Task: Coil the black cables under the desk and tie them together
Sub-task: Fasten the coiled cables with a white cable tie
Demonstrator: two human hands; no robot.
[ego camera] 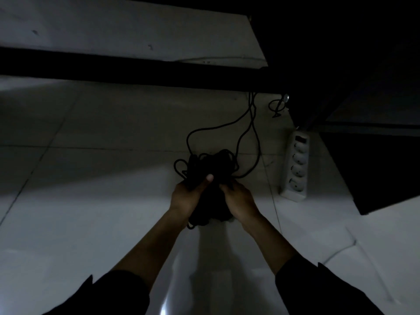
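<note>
A white power strip (296, 165) with four round sockets, all unoccupied, lies lengthwise on a pale tiled floor (91, 201) in dim light, its far end reaching the foot of a dark cabinet (368, 167) at right. A black horizontal bar (113, 70) of the desk frame crosses the upper part of the view, with a light wall (136, 30) behind it (two small marks show on the wall's surface). Near the cabinet's far corner, a small shiny metal object (286, 98) catches the light; what it is cannot be made out.
</note>
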